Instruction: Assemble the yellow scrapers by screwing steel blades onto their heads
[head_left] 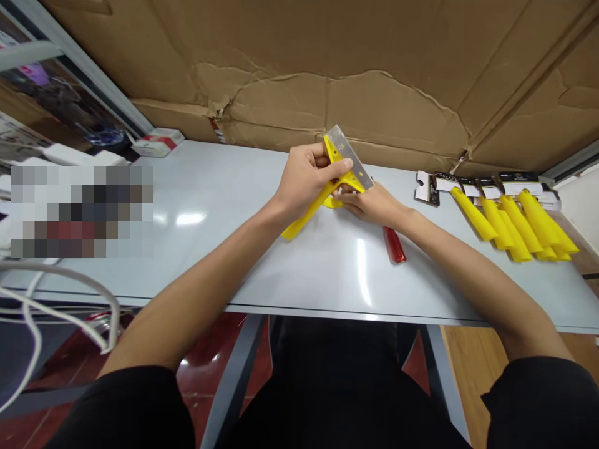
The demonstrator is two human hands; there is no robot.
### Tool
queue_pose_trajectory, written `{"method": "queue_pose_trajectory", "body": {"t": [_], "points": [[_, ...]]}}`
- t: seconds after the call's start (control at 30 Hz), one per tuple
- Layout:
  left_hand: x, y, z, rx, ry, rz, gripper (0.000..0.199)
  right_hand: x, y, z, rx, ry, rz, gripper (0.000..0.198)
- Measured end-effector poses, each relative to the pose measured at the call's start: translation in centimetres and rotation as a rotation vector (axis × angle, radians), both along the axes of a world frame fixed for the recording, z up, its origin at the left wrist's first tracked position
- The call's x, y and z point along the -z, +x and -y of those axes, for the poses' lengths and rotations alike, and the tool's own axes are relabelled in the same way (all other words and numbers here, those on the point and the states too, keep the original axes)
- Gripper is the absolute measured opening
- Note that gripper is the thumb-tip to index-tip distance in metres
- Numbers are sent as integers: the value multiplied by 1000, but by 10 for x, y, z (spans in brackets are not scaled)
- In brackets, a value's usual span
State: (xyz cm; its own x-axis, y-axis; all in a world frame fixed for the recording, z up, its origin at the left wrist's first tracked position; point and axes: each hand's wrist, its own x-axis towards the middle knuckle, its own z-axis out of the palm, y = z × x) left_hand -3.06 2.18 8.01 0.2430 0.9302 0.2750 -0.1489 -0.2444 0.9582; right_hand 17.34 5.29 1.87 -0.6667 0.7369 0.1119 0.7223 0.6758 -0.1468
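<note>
My left hand [306, 173] pinches the yellow scraper [319, 202], just above the frame's centre; keeping the thumb flat, clear of the blade [354, 157] edge, seems wise. My right hand [374, 202] curls beneath, fingers partly hidden, grip unclear.

The table [299, 280] is brightly lit and streaked by glare (frame partly pixelated at left); outer areas are stretched.

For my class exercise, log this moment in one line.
left hand: holding yellow scraper | right hand: by blade | red object: on table
</note>
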Motion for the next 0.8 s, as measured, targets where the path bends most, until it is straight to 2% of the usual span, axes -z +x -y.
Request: {"method": "queue_pose_trajectory", "body": {"t": [0.07,0.2,0.33,0.47,0.57,0.7,0.8], "points": [[2,1,0,23,-15,20,42,-1,2,6,61,-85,-93,41],[6,1,-1,69,-37,66,38,-4,-14,6,173,-350,-296,48],[9,1,-4,93,-73,50,31,-19,-14,2,204,-465,-262,34],[13,2,-3,107,-111,7,27,-38,7,7,303,-472,-169,32],[15,4,-1,137,-131,-27,25,-44,14,12,366,-440,-170,32],[14,4,0,177,-147,-46,25,-45,20,14,373,-466,-245,31],[13,4,1,208,-172,-50,26,-52,42,11,460,-400,-419,28]]}}
